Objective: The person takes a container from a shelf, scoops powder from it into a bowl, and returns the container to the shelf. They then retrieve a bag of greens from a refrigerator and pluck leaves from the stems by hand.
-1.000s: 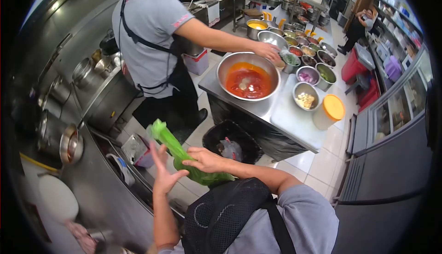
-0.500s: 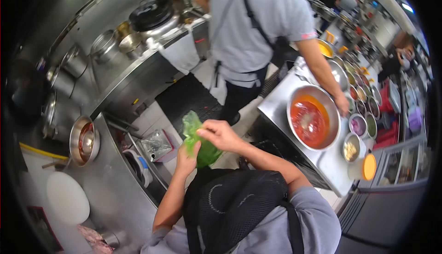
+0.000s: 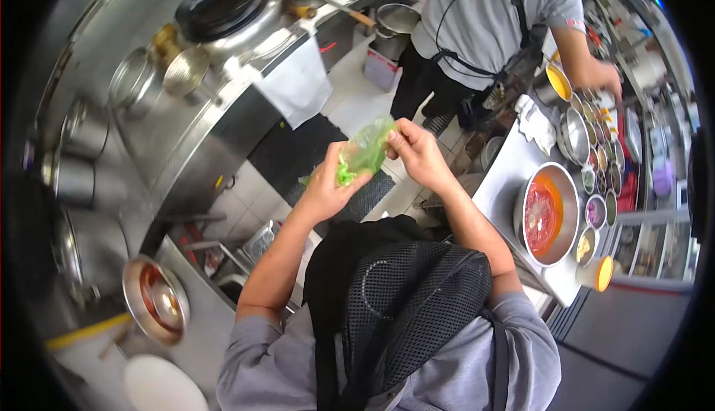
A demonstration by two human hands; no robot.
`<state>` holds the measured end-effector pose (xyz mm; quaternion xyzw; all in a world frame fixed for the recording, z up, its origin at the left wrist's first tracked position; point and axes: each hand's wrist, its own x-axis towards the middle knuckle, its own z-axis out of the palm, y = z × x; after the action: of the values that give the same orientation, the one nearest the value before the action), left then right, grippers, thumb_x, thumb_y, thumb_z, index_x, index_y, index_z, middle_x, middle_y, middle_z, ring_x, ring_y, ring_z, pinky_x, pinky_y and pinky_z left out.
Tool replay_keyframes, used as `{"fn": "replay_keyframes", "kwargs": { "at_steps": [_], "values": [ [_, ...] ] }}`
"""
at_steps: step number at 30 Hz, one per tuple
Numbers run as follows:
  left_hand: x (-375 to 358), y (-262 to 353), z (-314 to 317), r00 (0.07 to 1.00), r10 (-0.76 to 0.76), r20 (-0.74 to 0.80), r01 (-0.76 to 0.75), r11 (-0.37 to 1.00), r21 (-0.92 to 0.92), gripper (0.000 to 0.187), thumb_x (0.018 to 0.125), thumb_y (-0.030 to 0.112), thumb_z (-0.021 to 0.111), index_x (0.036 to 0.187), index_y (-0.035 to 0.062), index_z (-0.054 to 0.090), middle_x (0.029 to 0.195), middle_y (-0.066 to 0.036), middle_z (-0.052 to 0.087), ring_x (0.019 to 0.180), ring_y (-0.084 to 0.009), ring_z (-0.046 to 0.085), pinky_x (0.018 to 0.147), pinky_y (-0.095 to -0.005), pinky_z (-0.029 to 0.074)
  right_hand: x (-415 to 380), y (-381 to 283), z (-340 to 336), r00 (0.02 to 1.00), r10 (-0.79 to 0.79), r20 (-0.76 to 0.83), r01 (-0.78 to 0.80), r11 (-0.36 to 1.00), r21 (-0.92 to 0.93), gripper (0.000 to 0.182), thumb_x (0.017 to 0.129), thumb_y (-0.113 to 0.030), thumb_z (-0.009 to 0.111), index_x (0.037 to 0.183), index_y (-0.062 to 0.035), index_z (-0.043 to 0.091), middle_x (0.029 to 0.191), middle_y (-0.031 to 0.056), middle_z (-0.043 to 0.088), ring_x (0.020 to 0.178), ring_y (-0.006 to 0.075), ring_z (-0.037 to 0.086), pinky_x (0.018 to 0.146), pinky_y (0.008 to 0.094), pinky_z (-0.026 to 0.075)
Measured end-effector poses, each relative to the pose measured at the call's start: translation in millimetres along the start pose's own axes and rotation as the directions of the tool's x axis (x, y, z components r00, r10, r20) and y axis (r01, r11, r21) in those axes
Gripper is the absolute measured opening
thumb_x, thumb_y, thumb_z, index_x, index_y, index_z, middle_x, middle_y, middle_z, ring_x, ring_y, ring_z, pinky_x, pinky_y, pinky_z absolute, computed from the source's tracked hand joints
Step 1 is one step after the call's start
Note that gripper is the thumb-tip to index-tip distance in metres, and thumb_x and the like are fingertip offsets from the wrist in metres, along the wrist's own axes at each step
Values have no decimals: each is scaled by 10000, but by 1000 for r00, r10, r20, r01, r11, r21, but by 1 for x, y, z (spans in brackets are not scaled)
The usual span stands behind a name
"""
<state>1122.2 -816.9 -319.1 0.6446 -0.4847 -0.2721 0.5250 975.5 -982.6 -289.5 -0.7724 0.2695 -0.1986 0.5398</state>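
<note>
Green bag point(image 3: 367, 147) has shifted up to my twelve o'clock | left hand point(image 3: 326, 192): fingers curled closed round its lower end | right hand point(image 3: 421, 158): thumb and finger pinching its edge | I judge: spreading it; calls for steady pinch

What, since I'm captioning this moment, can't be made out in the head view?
All in the head view:
- Part of the green plastic inside the left hand: that hand covers it.
- Head of the co-worker: cut off by the top edge.
- Exact contents of the small containers: too small.
- Lower end of the white disc: cut off by the bottom edge.
</note>
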Motion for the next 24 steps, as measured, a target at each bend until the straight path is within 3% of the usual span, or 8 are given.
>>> {"fn": "replay_keyframes", "kwargs": {
  "at_steps": [3, 7, 10, 12, 16, 20, 21, 24],
  "values": [
    [55, -9, 3, 986, 101, 134, -124, 977, 172, 374, 928, 145, 680, 1264, 10, 589, 1079, -236, 702, 925, -323, 707, 805, -369, 528, 25, 14, -5, 985, -162, -62, 169, 979, 111, 173, 1011, -141, 581, 1028, 20, 642, 821, 85, 672, 779, 148, 642, 720, 306, 518],
    [135, -36, 6, 988, 40, 152, -54, 994, 90, 213, 935, 108, 656, 1093, -31, 688, 987, -202, 734, 925, -250, 723, 814, -352, 539, 53, 12, -41, 926, -344, -153, 331, 938, -102, 233, 971, -129, 615, 1173, -12, 621, 1150, 137, 634, 1021, 163, 625, 833, 323, 524],
    [192, -37, 8, 970, 21, 242, -20, 1000, -5, 230, 927, 63, 626, 1135, -20, 675, 1031, -201, 736, 929, -284, 729, 822, -368, 540, 66, 61, -83, 978, -168, -121, 156, 982, -102, 401, 951, -203, 673, 1303, -34, 584, 1283, 138, 590, 1115, 207, 602, 930, 359, 511],
    [230, -21, 22, 942, -23, 334, 62, 992, -107, 261, 943, 77, 631, 1187, -10, 665, 1095, -164, 738, 993, -202, 701, 885, -334, 523, 81, 121, -93, 956, 279, -85, -244, 925, 292, 630, 901, -341, 744, 1415, -52, 522, 1372, 146, 547, 1197, 283, 568, 1039, 419, 455],
    [320, -11, 69, 799, 154, 582, -81, 986, -149, 333, 894, 62, 642, 1220, -4, 654, 1187, -178, 694, 1081, -297, 675, 965, -380, 506, 127, 129, -128, 998, -47, -46, 33, 965, -259, 1032, 715, -559, 847, 1533, -117, 398, 1579, 178, 340, 1525, 393, 164, 1227, 550, 159],
    [399, -3, 119, 608, 382, 696, -341, 917, -206, 395, 852, 58, 670, 1245, 26, 641, 1172, -178, 669, 1116, -326, 633, 988, -393, 484, 197, 153, -181, 985, -168, -22, 107, 718, -688, 599, 712, -362, 811, 1253, -146, 671, 1529, 154, 428, 1492, 380, 257, 1191, 663, 161],
    [419, 4, 128, 535, 457, 711, -420, 874, -245, 436, 835, 60, 693, 1266, 41, 632, 1157, -168, 663, 1122, -342, 622, 998, -403, 477, 210, 151, -198, 976, -216, -28, 165, 818, -550, 406, 721, -266, 765, 1086, -96, 716, 1351, 121, 597, 1372, 353, 446, 1131, 580, 345],
    [485, 19, 147, 542, 529, 653, -325, 848, -418, 554, 810, 125, 756, 1331, 57, 577, 1239, -134, 626, 1205, -319, 583, 1040, -393, 456, 240, 145, -249, 985, -35, -168, -55, 862, -504, 388, 726, -220, 756, 1083, -74, 712, 1132, 105, 687, 1150, 338, 612, 975, 473, 490]
  ]
}}
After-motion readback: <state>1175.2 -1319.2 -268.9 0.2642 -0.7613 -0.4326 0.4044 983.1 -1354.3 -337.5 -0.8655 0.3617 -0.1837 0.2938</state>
